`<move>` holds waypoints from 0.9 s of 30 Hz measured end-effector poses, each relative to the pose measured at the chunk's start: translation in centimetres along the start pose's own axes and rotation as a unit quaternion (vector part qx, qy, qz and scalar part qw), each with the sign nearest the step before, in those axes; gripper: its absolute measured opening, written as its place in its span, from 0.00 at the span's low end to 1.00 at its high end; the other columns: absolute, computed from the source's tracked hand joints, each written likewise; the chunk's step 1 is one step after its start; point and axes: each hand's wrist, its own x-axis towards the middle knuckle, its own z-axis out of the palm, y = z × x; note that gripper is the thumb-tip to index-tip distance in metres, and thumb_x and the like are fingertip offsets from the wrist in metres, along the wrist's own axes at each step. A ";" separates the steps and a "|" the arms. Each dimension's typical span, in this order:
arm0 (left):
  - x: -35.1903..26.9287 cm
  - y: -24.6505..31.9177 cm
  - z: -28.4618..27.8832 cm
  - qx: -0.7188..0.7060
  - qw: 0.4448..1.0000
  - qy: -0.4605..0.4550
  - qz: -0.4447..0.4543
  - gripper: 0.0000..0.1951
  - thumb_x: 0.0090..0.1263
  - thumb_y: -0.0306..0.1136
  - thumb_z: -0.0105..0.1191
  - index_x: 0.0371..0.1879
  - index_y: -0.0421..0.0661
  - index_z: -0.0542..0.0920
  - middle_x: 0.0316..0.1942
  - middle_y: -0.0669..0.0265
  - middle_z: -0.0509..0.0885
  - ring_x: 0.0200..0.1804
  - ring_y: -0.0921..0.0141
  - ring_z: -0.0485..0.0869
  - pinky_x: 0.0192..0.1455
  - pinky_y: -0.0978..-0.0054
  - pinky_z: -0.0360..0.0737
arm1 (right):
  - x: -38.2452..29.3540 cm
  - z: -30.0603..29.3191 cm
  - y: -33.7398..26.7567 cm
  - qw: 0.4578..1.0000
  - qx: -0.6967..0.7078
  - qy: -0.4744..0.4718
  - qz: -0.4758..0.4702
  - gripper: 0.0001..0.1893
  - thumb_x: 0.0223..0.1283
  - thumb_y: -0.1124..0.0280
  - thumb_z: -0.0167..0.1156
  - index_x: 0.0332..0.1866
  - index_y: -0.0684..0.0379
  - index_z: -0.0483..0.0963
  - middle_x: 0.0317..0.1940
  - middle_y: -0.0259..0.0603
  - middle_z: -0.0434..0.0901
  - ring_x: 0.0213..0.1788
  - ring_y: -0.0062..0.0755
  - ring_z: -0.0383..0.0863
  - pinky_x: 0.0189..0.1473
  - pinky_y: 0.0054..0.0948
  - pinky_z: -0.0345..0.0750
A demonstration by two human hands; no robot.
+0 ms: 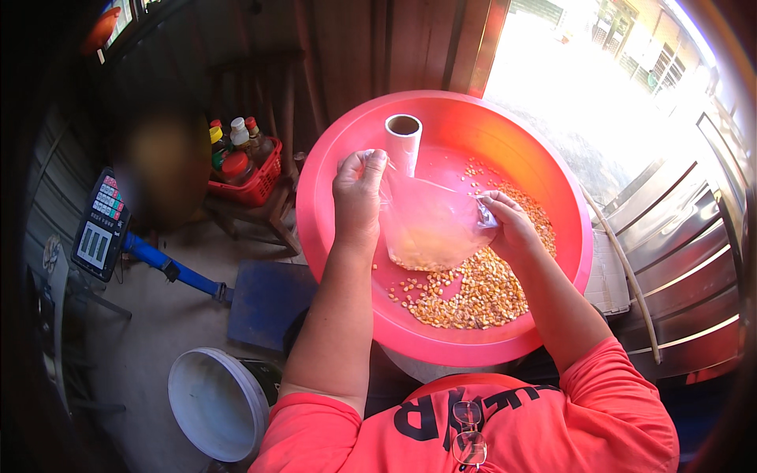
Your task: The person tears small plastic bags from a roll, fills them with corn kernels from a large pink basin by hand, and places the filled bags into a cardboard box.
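Note:
A clear plastic bag [434,222] is stretched between my hands, with corn kernels visible at its bottom. My left hand [362,183] pinches the bag's upper left corner between thumb and fingers. At the bag's right side, my right hand [507,222] grips a bunched part of the film. Beneath the bag is a large round pink plastic basin [334,177]. Loose corn kernels [473,295] lie heaped in its near part and along its right side. A white roll with a hollow core [404,145] stands upright in the basin, just behind my left hand.
Left of the basin, a red plastic basket [260,186] of bottles sits on a wooden chair [278,222]. A blue platform scale [269,301] with a keypad display [100,227] stands lower left, near a white bucket [207,405]. Metal sheeting [680,236] and a bent stick [627,272] are at right.

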 end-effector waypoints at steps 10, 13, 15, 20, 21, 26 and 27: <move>-0.4 1.5 0.7 -0.163 0.972 -0.131 -0.102 0.09 0.65 0.29 0.52 0.44 0.44 0.76 0.36 0.67 0.79 0.41 0.74 0.77 0.50 0.77 0.73 | -0.3 0.2 -0.4 1.000 -0.016 0.017 -0.003 0.02 0.60 0.74 0.54 0.35 0.59 0.72 0.26 0.33 0.76 0.27 0.22 0.77 0.30 0.24 0.78; -0.5 1.4 0.9 -0.148 0.971 -0.157 -0.105 0.10 0.65 0.28 0.51 0.45 0.44 0.76 0.33 0.67 0.79 0.39 0.73 0.78 0.48 0.76 0.74 | -0.3 -0.1 -0.5 0.999 -0.029 0.014 -0.004 0.03 0.60 0.73 0.53 0.36 0.60 0.72 0.26 0.33 0.76 0.28 0.21 0.77 0.31 0.23 0.77; -0.6 1.5 0.9 -0.125 0.973 -0.159 -0.112 0.09 0.65 0.29 0.51 0.43 0.44 0.75 0.32 0.68 0.78 0.35 0.76 0.77 0.46 0.79 0.74 | -0.2 -0.3 -0.4 0.999 -0.031 0.013 -0.007 0.04 0.61 0.73 0.53 0.36 0.61 0.71 0.27 0.34 0.76 0.28 0.21 0.77 0.32 0.23 0.76; -0.7 1.1 1.0 -0.039 0.983 -0.169 -0.060 0.07 0.65 0.31 0.52 0.39 0.43 0.75 0.28 0.70 0.77 0.32 0.78 0.75 0.41 0.80 0.73 | -0.5 0.1 -0.7 0.999 -0.039 0.006 -0.027 0.03 0.59 0.73 0.55 0.36 0.59 0.72 0.26 0.32 0.75 0.29 0.19 0.76 0.29 0.22 0.76; -0.8 1.2 1.1 -0.028 0.983 -0.175 -0.050 0.07 0.66 0.32 0.53 0.38 0.43 0.75 0.27 0.71 0.76 0.32 0.78 0.75 0.40 0.81 0.72 | -0.6 0.6 -0.9 0.998 -0.059 -0.002 -0.038 0.03 0.59 0.73 0.55 0.36 0.59 0.72 0.26 0.32 0.75 0.29 0.18 0.76 0.30 0.22 0.76; -2.9 1.8 2.9 0.049 0.951 -0.303 -0.033 0.10 0.65 0.33 0.54 0.40 0.41 0.76 0.33 0.70 0.77 0.38 0.79 0.75 0.44 0.81 0.73 | -1.6 4.4 -2.2 0.960 -0.241 -0.073 -0.124 0.03 0.59 0.76 0.54 0.37 0.62 0.72 0.28 0.32 0.76 0.32 0.16 0.74 0.37 0.19 0.73; -3.5 2.4 3.4 0.055 0.943 -0.327 -0.030 0.11 0.65 0.33 0.55 0.40 0.40 0.75 0.34 0.70 0.77 0.39 0.79 0.75 0.44 0.81 0.72 | -1.8 5.3 -2.2 0.950 -0.261 -0.083 -0.150 0.03 0.59 0.77 0.54 0.37 0.63 0.72 0.29 0.32 0.76 0.33 0.17 0.75 0.37 0.19 0.73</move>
